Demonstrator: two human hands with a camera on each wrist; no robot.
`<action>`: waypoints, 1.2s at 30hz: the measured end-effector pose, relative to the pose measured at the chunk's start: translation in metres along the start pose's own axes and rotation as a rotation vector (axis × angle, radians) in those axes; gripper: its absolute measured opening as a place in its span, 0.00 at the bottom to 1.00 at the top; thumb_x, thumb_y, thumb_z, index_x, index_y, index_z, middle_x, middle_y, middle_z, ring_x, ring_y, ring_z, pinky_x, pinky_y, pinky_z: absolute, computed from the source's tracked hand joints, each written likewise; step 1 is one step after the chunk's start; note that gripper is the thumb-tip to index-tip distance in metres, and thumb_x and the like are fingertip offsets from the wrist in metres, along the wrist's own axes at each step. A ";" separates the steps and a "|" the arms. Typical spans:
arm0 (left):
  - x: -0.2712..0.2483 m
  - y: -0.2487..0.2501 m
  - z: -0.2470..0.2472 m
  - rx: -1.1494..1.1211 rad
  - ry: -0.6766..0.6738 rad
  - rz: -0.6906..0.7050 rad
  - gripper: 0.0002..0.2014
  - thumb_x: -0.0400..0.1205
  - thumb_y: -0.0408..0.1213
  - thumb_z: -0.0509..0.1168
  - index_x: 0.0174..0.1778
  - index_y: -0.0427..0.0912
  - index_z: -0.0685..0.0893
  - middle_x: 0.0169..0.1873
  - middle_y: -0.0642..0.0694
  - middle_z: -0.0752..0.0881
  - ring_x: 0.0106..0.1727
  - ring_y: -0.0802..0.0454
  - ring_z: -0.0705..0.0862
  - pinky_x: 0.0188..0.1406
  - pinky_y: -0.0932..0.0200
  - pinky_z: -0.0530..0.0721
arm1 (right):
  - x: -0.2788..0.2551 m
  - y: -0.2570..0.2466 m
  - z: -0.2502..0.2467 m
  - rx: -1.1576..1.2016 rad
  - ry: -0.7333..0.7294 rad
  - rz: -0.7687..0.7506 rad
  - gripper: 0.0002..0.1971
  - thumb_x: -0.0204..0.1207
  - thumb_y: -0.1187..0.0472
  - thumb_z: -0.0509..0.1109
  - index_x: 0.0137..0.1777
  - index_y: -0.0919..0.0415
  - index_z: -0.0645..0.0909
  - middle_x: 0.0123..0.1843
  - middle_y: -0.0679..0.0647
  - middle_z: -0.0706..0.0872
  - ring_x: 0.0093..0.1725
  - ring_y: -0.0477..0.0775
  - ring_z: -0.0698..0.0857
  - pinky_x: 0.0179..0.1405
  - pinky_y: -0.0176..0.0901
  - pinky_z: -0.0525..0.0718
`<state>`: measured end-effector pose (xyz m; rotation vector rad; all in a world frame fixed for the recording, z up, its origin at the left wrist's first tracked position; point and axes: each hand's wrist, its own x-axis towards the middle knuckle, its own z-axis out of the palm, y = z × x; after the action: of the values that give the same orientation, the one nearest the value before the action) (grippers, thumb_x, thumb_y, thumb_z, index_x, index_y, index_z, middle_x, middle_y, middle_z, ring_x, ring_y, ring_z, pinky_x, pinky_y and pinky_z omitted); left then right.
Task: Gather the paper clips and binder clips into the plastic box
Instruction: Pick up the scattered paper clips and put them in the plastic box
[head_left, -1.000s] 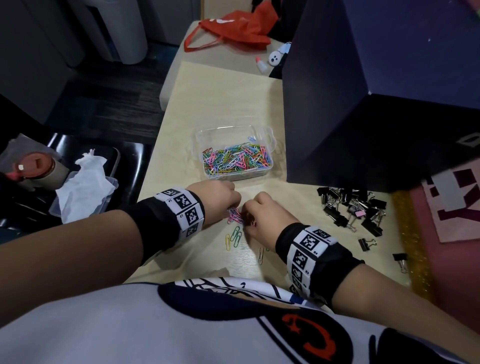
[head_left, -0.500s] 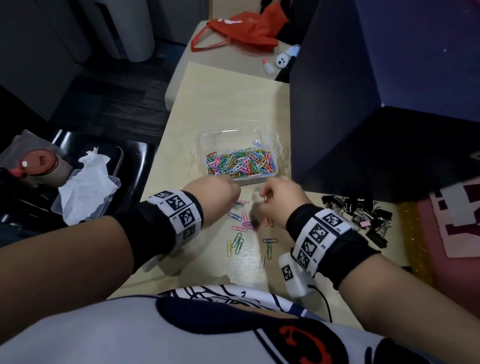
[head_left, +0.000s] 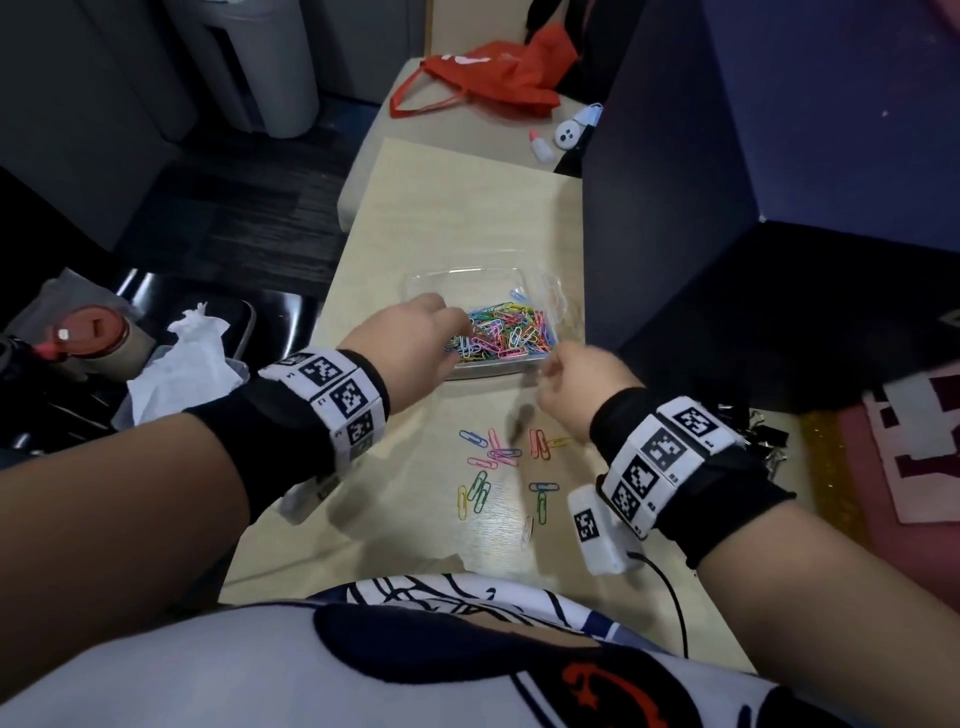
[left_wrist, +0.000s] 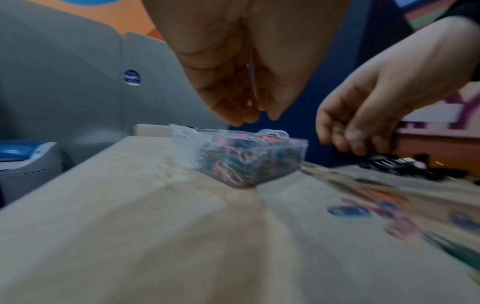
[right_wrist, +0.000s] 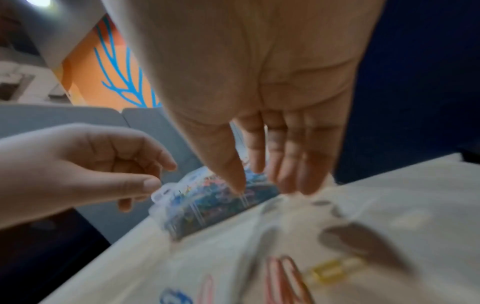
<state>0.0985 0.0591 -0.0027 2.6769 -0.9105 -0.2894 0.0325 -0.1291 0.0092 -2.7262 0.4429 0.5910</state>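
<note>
Above the plastic box (head_left: 553, 291) of paper clips (head_left: 501, 332), the left hand (head_left: 410, 338) pinches a clip; the right hand (head_left: 582, 384) has loose fingers, holding nothing.

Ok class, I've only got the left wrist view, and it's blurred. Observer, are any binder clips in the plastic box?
Observer: No. In the head view the plastic box holds only coloured paper clips.
Operator: Where are they, then?
Observer: The binder clips lie in a black pile on the table, partly hidden behind the right wrist.
Operator: And the right hand?
Observer: In the right wrist view the right hand has straight fingers pointing down by the box, holding nothing I can see.
</note>
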 end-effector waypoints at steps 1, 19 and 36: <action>-0.004 0.003 0.004 0.014 -0.031 0.040 0.15 0.82 0.40 0.63 0.64 0.44 0.81 0.58 0.42 0.80 0.55 0.39 0.83 0.52 0.51 0.80 | -0.005 0.002 0.005 -0.098 -0.102 0.019 0.15 0.81 0.60 0.62 0.66 0.60 0.77 0.63 0.59 0.82 0.61 0.60 0.83 0.57 0.46 0.81; -0.018 0.011 0.048 0.300 -0.426 0.096 0.08 0.82 0.37 0.58 0.52 0.44 0.81 0.50 0.44 0.81 0.51 0.43 0.83 0.48 0.51 0.82 | -0.026 0.007 0.068 -0.120 -0.070 -0.342 0.16 0.79 0.64 0.62 0.66 0.55 0.78 0.62 0.58 0.74 0.60 0.63 0.78 0.59 0.48 0.78; -0.013 0.015 0.048 0.359 -0.456 0.159 0.10 0.83 0.36 0.56 0.55 0.42 0.81 0.51 0.42 0.81 0.53 0.41 0.82 0.44 0.51 0.79 | -0.014 0.003 0.062 -0.097 -0.070 -0.207 0.10 0.77 0.66 0.63 0.55 0.58 0.82 0.59 0.57 0.76 0.57 0.62 0.82 0.58 0.48 0.80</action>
<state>0.0659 0.0455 -0.0412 2.8877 -1.4182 -0.7896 -0.0020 -0.1061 -0.0393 -2.7859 0.1146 0.6638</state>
